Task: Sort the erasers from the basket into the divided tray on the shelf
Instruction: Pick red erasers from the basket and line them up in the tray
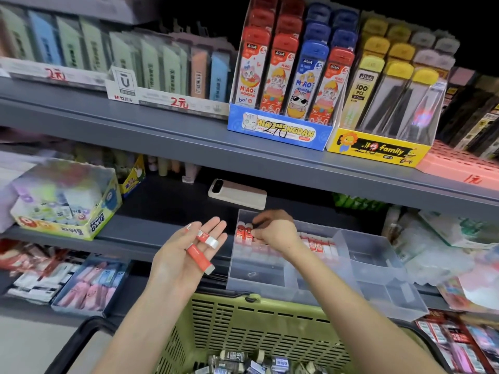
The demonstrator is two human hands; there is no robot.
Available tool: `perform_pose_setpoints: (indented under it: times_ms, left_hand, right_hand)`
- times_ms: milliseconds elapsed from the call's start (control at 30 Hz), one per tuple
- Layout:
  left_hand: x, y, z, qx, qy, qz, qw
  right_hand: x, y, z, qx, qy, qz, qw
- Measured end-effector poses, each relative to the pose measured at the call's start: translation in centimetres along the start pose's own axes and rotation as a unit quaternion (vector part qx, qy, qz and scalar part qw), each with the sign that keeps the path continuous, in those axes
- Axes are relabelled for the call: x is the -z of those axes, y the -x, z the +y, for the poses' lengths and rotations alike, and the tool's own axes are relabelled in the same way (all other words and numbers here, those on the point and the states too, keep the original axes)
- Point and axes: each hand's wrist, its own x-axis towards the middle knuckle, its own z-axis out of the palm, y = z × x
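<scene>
1. Head view: the erasers are small white sticks in red paper sleeves; a row of them [316,242] stands in the back compartment of the clear divided tray [378,287] on the shelf.
2. The left hand [183,255], left of the tray, lies open, palm up, with two erasers [201,256] across its fingers.
3. The right hand [275,230] reaches into the tray, its fingers pinched on one eraser [247,233] at the row's left end.
4. The green basket [243,327], below the tray, contains darker erasers.

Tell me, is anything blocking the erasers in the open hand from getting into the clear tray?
Nothing visible. The left hand holds red-sleeved erasers beside the open-topped divided tray; only the right hand is inside it.
</scene>
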Motion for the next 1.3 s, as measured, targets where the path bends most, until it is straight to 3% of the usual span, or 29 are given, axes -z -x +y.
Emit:
perform_pose_setpoints:
  times_ms: [100, 233, 333, 500, 600, 667, 733, 833, 900, 1100, 1300]
  left_hand:
    - [0.2, 0.1, -0.2, -0.018, -0.023, -0.035, 0.999]
    - [0.1, 0.2, -0.6, -0.041, -0.069, -0.062, 0.995]
    - [-0.3, 0.7, -0.8, -0.05, -0.106, -0.093, 0.989]
    - [-0.6, 1.2, -1.7, -0.056, -0.151, -0.12, 0.98]
    - [-0.2, 1.2, -2.0, -0.083, -0.213, -0.047, 0.972]
    - [0.4, 0.8, -1.9, -0.083, -0.236, 0.01, 0.968]
    - [0.9, 0.2, -1.7, -0.068, -0.215, 0.045, 0.973]
    - [1.1, -0.3, -1.3, -0.031, -0.127, 0.059, 0.99]
    - [1.1, -0.4, -1.1, -0.007, -0.042, 0.044, 0.998]
    - [1.4, -0.4, -0.8, -0.002, 0.02, 0.02, 1.0]
    - [1.7, -0.3, -0.9, -0.054, -0.016, -0.02, 0.998]
  right_hand:
    - [0.5, 1.8, -1.1, 0.076, -0.026, 0.068, 0.994]
    - [0.8, 5.9, -3.2, 0.17, -0.173, -0.079, 0.967]
    - [0.1, 7.4, -3.3, 0.208, -0.108, -0.041, 0.971]
    - [1.6, 7.3, -2.3, 0.152, -0.281, -0.02, 0.947]
    - [3.4, 5.6, -1.0, 0.076, -0.335, 0.021, 0.939]
    - [4.3, 4.0, 0.2, 0.038, -0.287, 0.049, 0.956]
    - [4.6, 2.6, 1.2, 0.018, -0.166, 0.048, 0.985]
    - [4.3, 0.9, 1.5, 0.024, 0.019, -0.008, 1.0]
    - [3.9, 0.2, 1.0, 0.027, 0.085, -0.037, 0.995]
    - [2.3, -1.0, -0.3, -0.015, 0.114, -0.118, 0.986]
    - [0.5, -0.5, 0.1, 0.022, 0.159, -0.022, 0.987]
